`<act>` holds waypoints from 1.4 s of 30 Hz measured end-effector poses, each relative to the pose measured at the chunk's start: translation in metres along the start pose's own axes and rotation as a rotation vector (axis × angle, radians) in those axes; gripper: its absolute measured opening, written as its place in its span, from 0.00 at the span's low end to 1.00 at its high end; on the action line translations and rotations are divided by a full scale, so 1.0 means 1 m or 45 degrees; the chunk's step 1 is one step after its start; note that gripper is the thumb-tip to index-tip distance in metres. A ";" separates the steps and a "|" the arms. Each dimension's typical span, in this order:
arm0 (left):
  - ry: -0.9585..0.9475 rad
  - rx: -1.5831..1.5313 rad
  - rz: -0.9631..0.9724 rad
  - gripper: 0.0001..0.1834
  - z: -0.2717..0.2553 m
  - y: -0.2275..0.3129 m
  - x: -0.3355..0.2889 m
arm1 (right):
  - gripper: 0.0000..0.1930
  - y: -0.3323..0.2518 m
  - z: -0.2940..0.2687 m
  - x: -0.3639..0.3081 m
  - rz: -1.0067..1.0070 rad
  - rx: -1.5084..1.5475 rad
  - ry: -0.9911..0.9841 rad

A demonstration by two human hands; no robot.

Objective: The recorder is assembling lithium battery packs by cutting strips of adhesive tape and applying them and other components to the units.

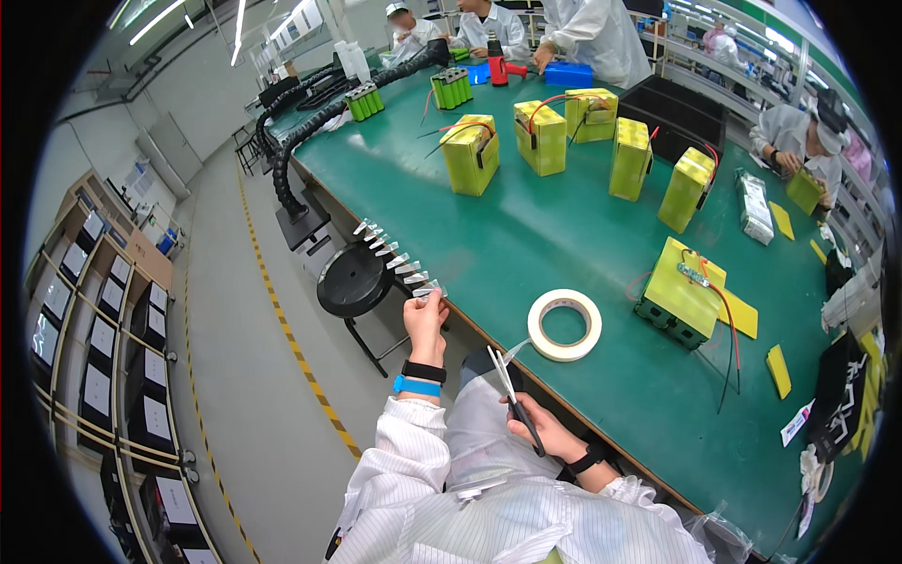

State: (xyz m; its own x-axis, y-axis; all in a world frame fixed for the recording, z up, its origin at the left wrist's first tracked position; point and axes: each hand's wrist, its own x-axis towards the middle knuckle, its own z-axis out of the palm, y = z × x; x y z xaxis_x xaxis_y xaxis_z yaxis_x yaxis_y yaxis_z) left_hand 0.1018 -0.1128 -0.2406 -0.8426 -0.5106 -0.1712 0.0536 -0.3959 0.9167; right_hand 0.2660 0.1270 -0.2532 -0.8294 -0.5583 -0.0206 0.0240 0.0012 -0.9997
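My left hand (425,327) pinches a short piece of whitish tape (430,289) at the table's left edge. It is at the near end of a row of several similar tape pieces (396,262) that jut out over the edge. My right hand (550,430) grips a pair of scissors (502,369) with black handles, blades pointing up and away from me. Near the scissor tips, a loose tail of tape runs from a large roll of cream tape (535,329) lying flat on the green table (470,254). Whether the blades touch this tail I cannot tell.
Several yellow-wrapped battery packs (470,162) with wires stand across the table. A wider pack (678,296) lies to the right of the roll. A black stool (355,279) stands left of the table. Co-workers (592,38) work at the far side, near a red heat gun (498,68).
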 end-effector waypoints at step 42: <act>-1.310 1.588 1.418 0.20 0.073 0.059 -0.152 | 0.30 0.019 0.009 -0.001 0.035 -0.177 0.146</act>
State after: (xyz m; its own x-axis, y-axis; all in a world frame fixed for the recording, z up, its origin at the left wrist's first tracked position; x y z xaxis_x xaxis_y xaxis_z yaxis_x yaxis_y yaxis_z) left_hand 0.1944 -0.0030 -0.1342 -0.6712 0.6348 0.3829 0.7347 0.6384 0.2295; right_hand 0.2723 0.1199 -0.2724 -0.8880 -0.4580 -0.0416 -0.0231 0.1346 -0.9906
